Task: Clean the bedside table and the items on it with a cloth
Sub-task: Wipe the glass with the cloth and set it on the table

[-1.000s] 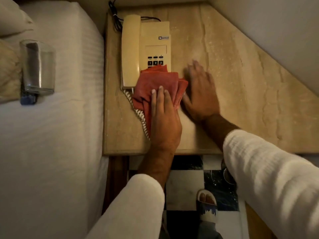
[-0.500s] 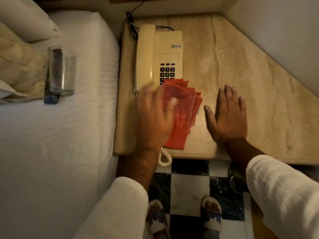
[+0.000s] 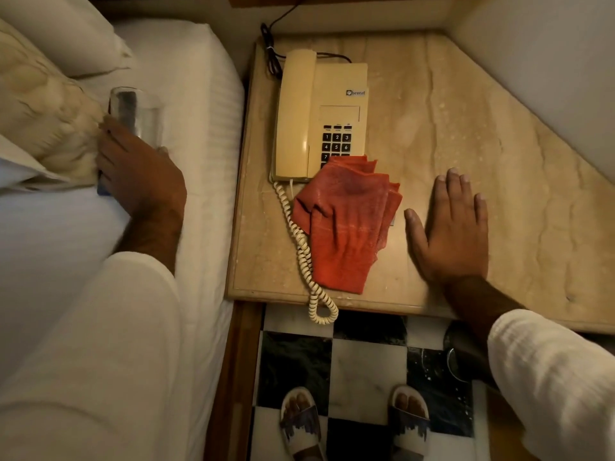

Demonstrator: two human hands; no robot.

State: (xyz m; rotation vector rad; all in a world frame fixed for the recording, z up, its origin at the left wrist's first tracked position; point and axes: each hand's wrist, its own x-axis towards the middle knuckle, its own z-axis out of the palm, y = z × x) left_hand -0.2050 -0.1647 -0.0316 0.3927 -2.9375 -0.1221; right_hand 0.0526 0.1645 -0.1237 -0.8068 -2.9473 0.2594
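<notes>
Pale beige marble-patterned table [image 3: 466, 134] is filling the corner between a white-sheeted bed [image 3: 199, 154] and a light wall in the head view. Toward its back left, a cream corded telephone [image 3: 316, 118] is sitting with the handset in its cradle on the left and the dark keypad facing up. A folded red cloth [image 3: 346, 224] is lying on the table. Its far edge is overlapping the telephone's front right corner and lowest keys, and its near end is reaching almost to the table's front edge. A cream coiled cord [image 3: 301, 251] is running from the telephone along the cloth's left side and looping over that front edge.

The right hand [image 3: 452, 231] is lying palm down on the table just right of the cloth, apart from it, with the fingers straight and slightly spread.

The left hand [image 3: 139, 174] is reaching over the bed, its fingers and thumb curling round the lower part of a clear drinking glass [image 3: 136, 111], which is standing on the sheet beside a cream textured cushion [image 3: 43, 118]. A small blue object [image 3: 103, 191] is peeking out under this hand; what it is cannot be told.

Below the table, two feet in white-and-blue slippers [image 3: 299, 424] are standing on a black-and-white checkered floor [image 3: 359, 371].
</notes>
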